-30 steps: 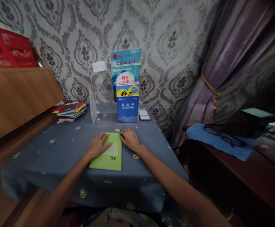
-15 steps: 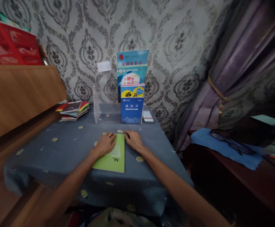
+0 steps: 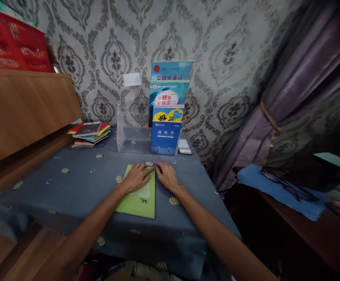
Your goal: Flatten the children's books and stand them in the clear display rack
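Observation:
A green book (image 3: 136,205) lies flat on the cloth-covered table in front of me, with small print on its cover. My left hand (image 3: 136,177) rests open on its upper part, fingers spread, and hides some of the cover. At the book's top right corner is my right hand (image 3: 166,175), its fingers slightly bent and apart, the fingertips close to the edge. Whether they touch the book I cannot tell. Beyond the hands, a clear acrylic rack (image 3: 133,147) holds several books in its right part, a blue one (image 3: 165,138) in front.
A stack of books (image 3: 91,132) lies at the back left of the table (image 3: 79,187). Left of it stands a wooden cabinet (image 3: 26,105) with a red basket (image 3: 15,43) on top. On the right, glasses (image 3: 289,185) rest on a blue cloth (image 3: 252,175).
My left hand has slid a little to the right on the green book, towards its right edge, fingers spread wider. My right hand stays by the corner. The view has shifted slightly.

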`<state>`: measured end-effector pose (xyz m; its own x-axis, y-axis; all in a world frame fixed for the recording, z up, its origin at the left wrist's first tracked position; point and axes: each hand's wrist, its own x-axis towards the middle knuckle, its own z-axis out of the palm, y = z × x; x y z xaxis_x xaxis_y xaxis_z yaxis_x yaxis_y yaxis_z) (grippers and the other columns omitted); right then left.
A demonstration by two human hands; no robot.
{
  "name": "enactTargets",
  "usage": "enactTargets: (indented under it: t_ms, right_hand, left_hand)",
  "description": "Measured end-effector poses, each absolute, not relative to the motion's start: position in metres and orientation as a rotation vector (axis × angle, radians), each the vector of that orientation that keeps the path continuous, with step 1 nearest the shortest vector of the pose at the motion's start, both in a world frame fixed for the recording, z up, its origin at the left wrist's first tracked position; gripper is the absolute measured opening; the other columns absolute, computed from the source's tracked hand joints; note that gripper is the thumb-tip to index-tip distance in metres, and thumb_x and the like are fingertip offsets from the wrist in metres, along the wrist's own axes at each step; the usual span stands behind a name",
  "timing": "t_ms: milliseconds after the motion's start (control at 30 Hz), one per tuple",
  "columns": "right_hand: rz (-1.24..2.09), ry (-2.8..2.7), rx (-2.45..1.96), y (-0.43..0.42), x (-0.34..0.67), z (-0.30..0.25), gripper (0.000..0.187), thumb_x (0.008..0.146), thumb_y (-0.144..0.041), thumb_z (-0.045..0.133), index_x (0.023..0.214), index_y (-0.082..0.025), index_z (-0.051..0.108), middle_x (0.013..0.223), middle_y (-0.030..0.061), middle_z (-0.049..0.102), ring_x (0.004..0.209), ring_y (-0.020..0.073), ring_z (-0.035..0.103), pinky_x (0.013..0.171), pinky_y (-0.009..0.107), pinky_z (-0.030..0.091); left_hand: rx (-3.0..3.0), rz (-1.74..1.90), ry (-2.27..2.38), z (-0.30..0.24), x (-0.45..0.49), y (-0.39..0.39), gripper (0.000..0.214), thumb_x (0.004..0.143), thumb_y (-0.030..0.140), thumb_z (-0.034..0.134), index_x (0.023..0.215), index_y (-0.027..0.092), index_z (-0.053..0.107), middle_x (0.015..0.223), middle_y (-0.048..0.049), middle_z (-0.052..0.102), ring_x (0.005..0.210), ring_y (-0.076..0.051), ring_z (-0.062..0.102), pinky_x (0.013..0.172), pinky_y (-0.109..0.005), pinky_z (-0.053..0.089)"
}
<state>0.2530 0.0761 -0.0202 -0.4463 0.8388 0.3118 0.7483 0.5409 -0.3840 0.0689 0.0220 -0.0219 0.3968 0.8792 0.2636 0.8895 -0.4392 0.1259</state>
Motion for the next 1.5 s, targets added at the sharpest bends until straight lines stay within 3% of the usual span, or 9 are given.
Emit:
enactTargets:
  t_ms: [167,300,533,800,1300,1500]
  right_hand:
    - [0.284,-2.369,-1.251,0.071,0.252,-0.019,0.033,0.099,-0.02,0.044,0.124,-0.019,0.066,0.112,0.0091,0.074,0.103,0.0207,0.067,0.09,0.029,0.048]
    - [0.28,-2.368,-1.263,0.072,0.253,-0.018,0.032,0.098,-0.019,0.045,0.118,-0.021,0.07,0.109,0.0074,0.076,0.1,0.0199,0.068,0.087,0.028,0.048]
    - [0.304,-2.37,-1.249,0.076,0.255,-0.021,0.03,0.097,-0.017,0.047,0.114,-0.022,0.071,0.106,0.0068,0.076,0.096,0.0205,0.069,0.083,0.027,0.048]
    - [0.342,-2.377,-1.225,0.076,0.256,-0.021,0.029,0.096,-0.017,0.048,0.114,-0.019,0.07,0.107,0.0084,0.076,0.099,0.0216,0.068,0.085,0.029,0.048]
    - [0.504,-2.273,-1.058,0.076,0.262,-0.025,0.028,0.093,-0.018,0.05,0.109,-0.021,0.073,0.099,0.0058,0.079,0.082,0.0194,0.072,0.078,0.029,0.052]
    - [0.588,-2.214,-0.996,0.085,0.265,-0.032,0.031,0.093,-0.018,0.049,0.115,-0.02,0.07,0.112,0.0088,0.076,0.103,0.0228,0.07,0.093,0.038,0.054]
  left_hand:
    - [-2.605,-0.516,-1.638,-0.023,0.069,0.021,0.046,0.103,0.041,0.036,0.14,0.023,0.056,0.127,-0.0112,0.061,0.116,-0.028,0.053,0.104,-0.046,0.041]
    - [-2.61,-0.532,-1.672,-0.025,0.065,0.021,0.044,0.103,0.038,0.038,0.139,0.02,0.056,0.137,-0.0111,0.06,0.124,-0.027,0.054,0.107,-0.044,0.04]
    - [-2.513,-0.541,-1.915,-0.039,0.024,0.016,0.05,0.102,0.04,0.036,0.144,0.017,0.051,0.152,-0.0112,0.05,0.144,-0.025,0.042,0.118,-0.043,0.032]
    - [-2.403,-0.546,-2.02,-0.044,-0.001,0.005,0.054,0.101,0.039,0.032,0.146,0.014,0.048,0.156,-0.0137,0.044,0.144,-0.026,0.043,0.118,-0.048,0.035]
    - [-2.334,-0.403,-2.011,-0.038,0.01,0.007,0.052,0.102,0.034,0.029,0.145,0.011,0.049,0.154,-0.014,0.046,0.14,-0.026,0.048,0.117,-0.048,0.038]
    - [-2.305,-0.354,-1.98,-0.037,0.011,0.042,0.052,0.102,0.032,0.027,0.144,0.01,0.049,0.153,-0.0153,0.048,0.141,-0.027,0.047,0.116,-0.047,0.038]
